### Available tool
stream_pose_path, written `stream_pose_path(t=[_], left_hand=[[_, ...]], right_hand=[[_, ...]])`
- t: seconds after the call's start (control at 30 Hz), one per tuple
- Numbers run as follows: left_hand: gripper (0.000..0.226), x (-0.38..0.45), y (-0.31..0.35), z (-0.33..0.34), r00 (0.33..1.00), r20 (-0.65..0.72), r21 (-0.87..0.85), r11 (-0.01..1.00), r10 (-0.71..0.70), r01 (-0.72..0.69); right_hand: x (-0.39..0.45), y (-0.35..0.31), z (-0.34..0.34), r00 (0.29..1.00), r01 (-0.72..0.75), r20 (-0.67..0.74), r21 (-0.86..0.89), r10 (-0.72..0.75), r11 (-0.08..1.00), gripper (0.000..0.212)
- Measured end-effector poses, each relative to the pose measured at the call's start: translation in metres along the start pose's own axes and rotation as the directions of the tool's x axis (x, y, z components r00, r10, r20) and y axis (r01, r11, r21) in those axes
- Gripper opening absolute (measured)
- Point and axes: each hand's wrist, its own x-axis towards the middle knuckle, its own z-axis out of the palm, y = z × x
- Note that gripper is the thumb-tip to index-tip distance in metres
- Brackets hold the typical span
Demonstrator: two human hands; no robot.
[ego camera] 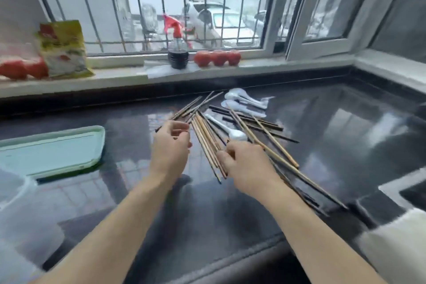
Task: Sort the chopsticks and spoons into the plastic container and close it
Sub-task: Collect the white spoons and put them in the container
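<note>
Wooden chopsticks lie fanned on glossy desk, white spoons among them. Judged light, stiff, prone to roll; gather mid-length. Left hand pinches several sticks; right hand curls round others. Container lid lies left.

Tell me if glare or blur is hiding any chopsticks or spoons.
Head view: window glare streaks the counter, but the chopsticks and spoons stay readable; sill items are soft, window bars bend at the edges, and the right hand covers some chopstick ends.
</note>
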Motion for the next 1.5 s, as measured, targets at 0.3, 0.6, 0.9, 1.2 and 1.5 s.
stream_pose_path(t=[0.3, 0.6, 0.9, 1.2, 1.5], left_hand=[[0.020, 0.014, -0.045, 0.006, 0.999, 0.044, 0.053, 0.999, -0.016, 0.013], [0.022, 0.020, -0.050, -0.001, 0.997, 0.043, -0.052, 0.997, -0.059, 0.061], [0.022, 0.025, -0.054, 0.008, 0.997, 0.065, -0.014, 0.999, -0.038, 0.039], [0.022, 0.021, -0.055, 0.004, 0.997, 0.060, -0.025, 0.999, -0.043, 0.045], [0.022, 0.019, -0.051, 0.003, 0.999, 0.052, -0.009, 1.000, -0.015, 0.016]], right_hand=[[0.050, 0.067, -0.001, 0.957, -0.182, -0.240, -0.066, 0.161, 0.981, 0.020], [0.132, 0.050, 0.037, 0.930, -0.312, -0.293, -0.314, 0.221, 0.897, 0.025], [0.138, 0.048, 0.049, 0.953, -0.256, -0.245, -0.330, 0.180, 0.909, 0.040], [0.114, 0.045, 0.049, 0.980, -0.184, -0.126, -0.266, 0.155, 0.946, 0.040], [0.115, 0.046, 0.054, 0.985, -0.112, -0.159, -0.281, 0.069, 0.953, 0.037]])
